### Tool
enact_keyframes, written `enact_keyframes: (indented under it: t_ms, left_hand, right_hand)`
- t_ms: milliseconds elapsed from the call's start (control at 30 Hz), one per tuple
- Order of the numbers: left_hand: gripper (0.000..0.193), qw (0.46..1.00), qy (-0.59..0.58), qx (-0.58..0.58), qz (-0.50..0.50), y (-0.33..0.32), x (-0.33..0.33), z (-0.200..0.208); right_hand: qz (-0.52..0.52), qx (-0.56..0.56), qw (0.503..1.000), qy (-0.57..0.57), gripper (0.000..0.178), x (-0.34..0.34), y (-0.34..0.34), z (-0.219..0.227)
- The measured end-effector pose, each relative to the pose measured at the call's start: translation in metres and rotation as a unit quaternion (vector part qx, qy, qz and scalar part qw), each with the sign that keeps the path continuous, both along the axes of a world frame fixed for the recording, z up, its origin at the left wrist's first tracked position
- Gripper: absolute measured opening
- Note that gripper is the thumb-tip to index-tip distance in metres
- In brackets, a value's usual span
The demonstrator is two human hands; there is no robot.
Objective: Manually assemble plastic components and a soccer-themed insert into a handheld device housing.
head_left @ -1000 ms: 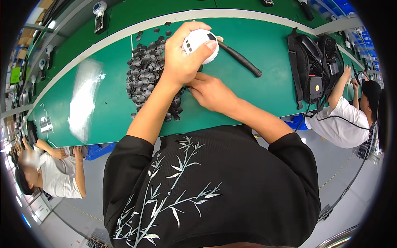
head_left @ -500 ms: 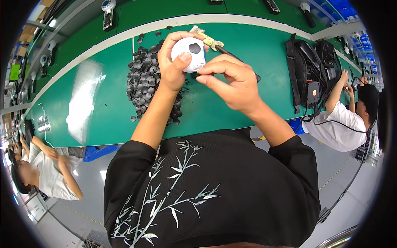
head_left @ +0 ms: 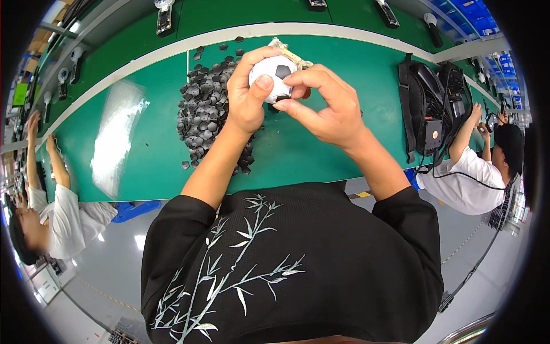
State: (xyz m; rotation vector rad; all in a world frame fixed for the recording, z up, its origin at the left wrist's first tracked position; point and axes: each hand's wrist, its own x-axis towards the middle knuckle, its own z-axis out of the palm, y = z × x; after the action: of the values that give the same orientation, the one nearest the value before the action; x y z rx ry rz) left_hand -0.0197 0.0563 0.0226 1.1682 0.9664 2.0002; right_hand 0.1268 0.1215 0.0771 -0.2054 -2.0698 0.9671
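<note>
My left hand (head_left: 246,94) is wrapped around a small white toy soccer ball (head_left: 264,67), its thumb pressed on the near side. One black pentagon patch (head_left: 282,71) shows on the ball's upper right, and another black pentagon (head_left: 283,98) sits at its lower right edge. My right hand (head_left: 326,103) closes on the ball's right side, index finger near the upper patch and thumb tip against the lower one. Left of the ball and partly under my left forearm lies a heap of loose black pentagon pieces (head_left: 203,112).
Behind the ball lies a crumpled whitish-yellow cloth (head_left: 293,55), partly hidden by my hands. A black backpack with cables (head_left: 421,103) stands at the right. On the left is a shiny clear plastic sheet (head_left: 117,137). Co-workers in white shirts sit at both ends.
My right hand has moved from pinching below the ball onto its side. The ball has turned slightly, and a black pentagon now shows at its lower edge. The left co-worker has reached forward.
</note>
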Motion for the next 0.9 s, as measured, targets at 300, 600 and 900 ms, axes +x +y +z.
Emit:
enact_keyframes:
  t_ms: [300, 600, 900]
  left_hand:
    - [0.066, 0.995, 0.026, 0.016, -0.093, 0.001, -0.005, 0.006]
    - [0.08, 0.993, 0.022, -0.035, -0.106, -0.006, -0.004, 0.012]
    - [0.076, 0.995, 0.094, -0.034, -0.02, -0.007, -0.005, 0.009]
  right_hand:
    - [0.015, -0.1, 0.99, -0.102, 0.059, 0.005, 0.012, 0.022]
    - [0.056, -0.137, 0.98, -0.13, 0.07, 0.009, 0.025, 0.02]
    - [0.125, -0.02, 0.988, -0.084, 0.078, 0.013, 0.04, 0.007]
